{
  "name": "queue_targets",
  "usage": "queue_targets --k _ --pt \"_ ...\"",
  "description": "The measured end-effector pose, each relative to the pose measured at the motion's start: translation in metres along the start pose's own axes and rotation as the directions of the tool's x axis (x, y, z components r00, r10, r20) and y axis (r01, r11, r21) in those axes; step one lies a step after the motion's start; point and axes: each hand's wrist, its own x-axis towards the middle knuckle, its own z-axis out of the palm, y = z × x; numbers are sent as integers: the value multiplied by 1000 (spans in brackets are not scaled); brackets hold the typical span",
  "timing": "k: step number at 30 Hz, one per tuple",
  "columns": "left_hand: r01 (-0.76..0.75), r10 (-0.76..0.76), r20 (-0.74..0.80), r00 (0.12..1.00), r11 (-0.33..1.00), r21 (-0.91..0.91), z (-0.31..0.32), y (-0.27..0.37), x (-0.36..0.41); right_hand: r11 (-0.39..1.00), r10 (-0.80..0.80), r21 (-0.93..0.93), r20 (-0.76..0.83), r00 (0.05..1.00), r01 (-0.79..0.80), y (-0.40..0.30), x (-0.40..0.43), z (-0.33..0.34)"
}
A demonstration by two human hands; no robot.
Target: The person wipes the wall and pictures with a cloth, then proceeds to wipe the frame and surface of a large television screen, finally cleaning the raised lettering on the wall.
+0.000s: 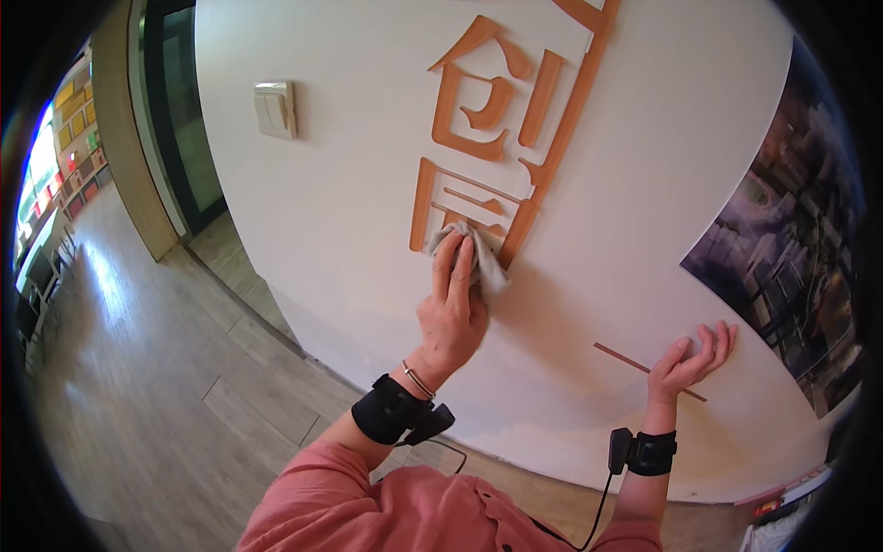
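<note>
My left hand [452,324] presses a crumpled light grey cloth [488,265] to the white wall, over the lower end of orange raised lettering [422,207]. The cloth bunches under my fingers, and one corner hangs free to the right. Part of the lowest character is hidden behind cloth and fingers. Lower right, my right hand [690,362] is raised close to the wall with its fingers loosely curled and apart, holding nothing. Behind that wrist, a thin brown strip [621,357] runs slantwise on the wall.
A white light switch [274,110] is on the wall at upper left, beside a dark-framed glass door [183,103]. A large dark city picture [779,228] covers the wall on the right. Black cuffs [393,408] with cables circle both my forearms. Chairs [43,276] stand far left on the plank floor [159,359].
</note>
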Motion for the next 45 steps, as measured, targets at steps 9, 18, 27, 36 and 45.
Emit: queue_targets --k 9,18,27,36,45 --pt "4 -7 138 990 1000 17 6 -20 -69 1000 5 -5 -7 1000 -5 -2 3 -1" --pt "-72 72 52 996 997 6 13 -23 -68 1000 0 11 -5 1000 0 1 0 -1" --pt "-36 15 212 977 995 92 7 -36 -91 1000 -16 -6 5 1000 16 4 1 -4" --pt "-88 88 -10 996 995 47 36 -29 -97 1000 -23 14 -6 1000 23 2 3 -1" --pt "222 -261 342 903 963 150 36 -86 -259 998 -56 -7 -4 998 56 2 4 2"
